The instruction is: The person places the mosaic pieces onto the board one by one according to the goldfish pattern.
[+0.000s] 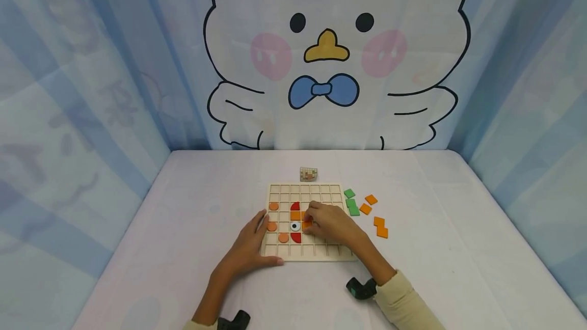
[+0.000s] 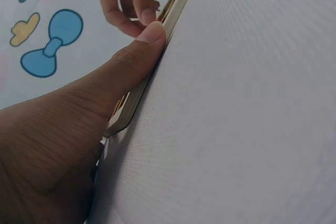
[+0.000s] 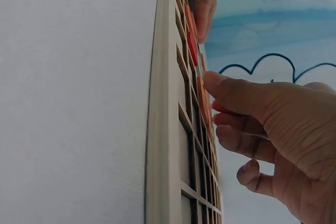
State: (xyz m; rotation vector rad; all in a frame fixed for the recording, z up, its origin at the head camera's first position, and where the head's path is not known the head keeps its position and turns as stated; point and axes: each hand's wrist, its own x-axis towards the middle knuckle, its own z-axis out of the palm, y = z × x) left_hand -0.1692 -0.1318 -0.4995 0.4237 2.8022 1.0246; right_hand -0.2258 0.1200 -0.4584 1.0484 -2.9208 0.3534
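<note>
Right fingers (image 1: pixel 316 207) on orange tile (image 1: pixel 307 225)

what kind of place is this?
Looks like a small curtained tabletop booth, perhaps for recording: cartoon-print curtains on three sides, a cloth-covered table, and a wooden grid board with loose square tiles beside it.

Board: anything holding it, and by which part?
Left hand braces the board at its near-left corner: thumb on the near edge, fingers along the left edge.
</note>
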